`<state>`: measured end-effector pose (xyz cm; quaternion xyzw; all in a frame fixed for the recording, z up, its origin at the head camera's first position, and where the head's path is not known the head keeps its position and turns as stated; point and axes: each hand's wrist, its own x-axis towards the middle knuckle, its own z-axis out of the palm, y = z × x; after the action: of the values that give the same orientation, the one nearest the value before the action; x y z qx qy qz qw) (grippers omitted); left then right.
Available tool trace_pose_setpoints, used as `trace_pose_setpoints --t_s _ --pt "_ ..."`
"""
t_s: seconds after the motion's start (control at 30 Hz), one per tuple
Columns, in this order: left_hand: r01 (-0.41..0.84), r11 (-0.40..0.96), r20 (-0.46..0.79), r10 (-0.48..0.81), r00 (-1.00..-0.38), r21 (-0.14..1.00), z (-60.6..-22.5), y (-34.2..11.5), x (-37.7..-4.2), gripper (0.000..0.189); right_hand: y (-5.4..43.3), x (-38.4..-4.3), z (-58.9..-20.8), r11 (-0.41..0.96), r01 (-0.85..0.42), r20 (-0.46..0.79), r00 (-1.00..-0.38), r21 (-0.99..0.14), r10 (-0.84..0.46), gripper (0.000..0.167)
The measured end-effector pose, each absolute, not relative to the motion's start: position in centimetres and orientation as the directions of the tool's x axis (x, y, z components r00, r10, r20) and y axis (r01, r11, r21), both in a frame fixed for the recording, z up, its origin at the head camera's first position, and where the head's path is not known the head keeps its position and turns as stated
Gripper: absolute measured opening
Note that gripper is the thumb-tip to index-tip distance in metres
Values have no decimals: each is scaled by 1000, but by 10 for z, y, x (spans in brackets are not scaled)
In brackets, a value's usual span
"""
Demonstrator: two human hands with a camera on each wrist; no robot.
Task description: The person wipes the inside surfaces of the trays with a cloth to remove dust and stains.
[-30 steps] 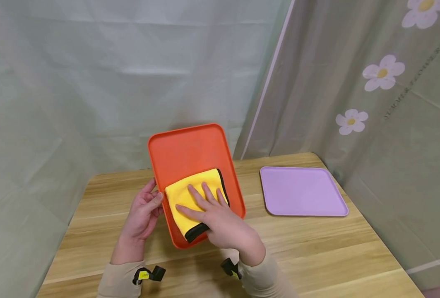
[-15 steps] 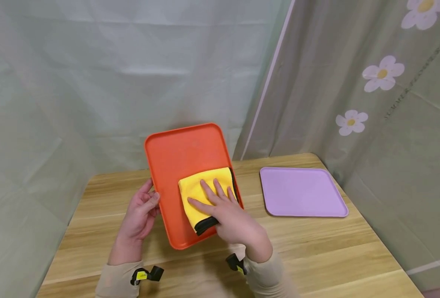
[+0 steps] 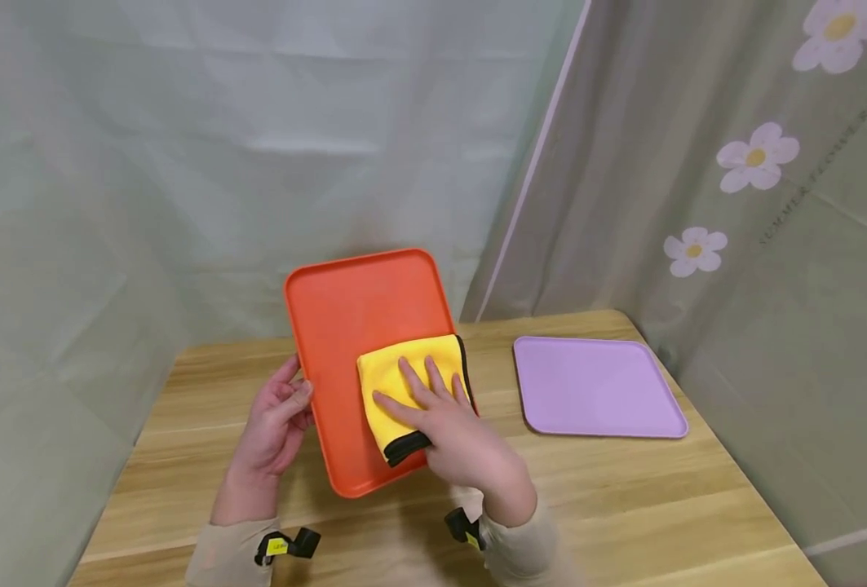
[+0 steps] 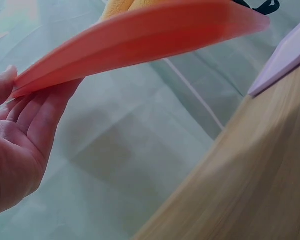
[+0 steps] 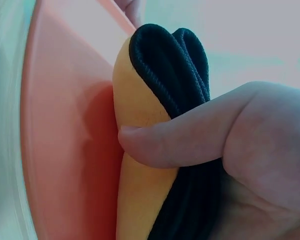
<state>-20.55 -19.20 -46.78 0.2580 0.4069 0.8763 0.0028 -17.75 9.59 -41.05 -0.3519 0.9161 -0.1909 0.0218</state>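
An orange-red tray (image 3: pixel 360 318) is held tilted above the table by my left hand (image 3: pixel 275 420). The thumb lies on the face side of its left rim and the fingers go behind, as the left wrist view shows at the tray edge (image 4: pixel 140 42). A folded yellow cloth (image 3: pixel 378 375) with black trim lies against the lower right of the tray. My right hand (image 3: pixel 462 432) presses flat on that cloth with fingers spread. In the right wrist view the thumb (image 5: pixel 165 142) rests across the folded cloth (image 5: pixel 145 195), whose layers stand beside the tray surface (image 5: pixel 70 120).
A purple tray (image 3: pixel 594 387) lies flat at the right of the wooden table (image 3: pixel 624 497). Behind the table hang a pale curtain (image 3: pixel 257 147) and a flowered grey curtain (image 3: pixel 594 163). Each wrist wears a black camera strap.
My right hand has slid the yellow cloth rightward across the tray to its right rim, mostly in the first half second. The tray and my left hand have shifted slightly left.
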Motion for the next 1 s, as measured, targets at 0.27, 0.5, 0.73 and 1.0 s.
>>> trace_pose_setpoints --t_s 0.27,0.5,0.73,1.0 --pt "199 -659 443 226 -868 725 -467 -192 -205 47 91 -173 -411 691 -626 82 -760 -362 -645 107" --pt "206 -638 436 227 -871 742 -467 -192 -203 47 90 -171 -410 700 -611 60 -768 -369 -638 105" --pt "189 -600 403 244 -882 777 -467 -189 -203 45 87 -168 -410 706 -598 25 -770 -379 -638 105" --pt "175 -555 353 231 -907 813 -462 -185 -202 44 84 -167 -409 699 -610 21 -759 -373 -651 109"
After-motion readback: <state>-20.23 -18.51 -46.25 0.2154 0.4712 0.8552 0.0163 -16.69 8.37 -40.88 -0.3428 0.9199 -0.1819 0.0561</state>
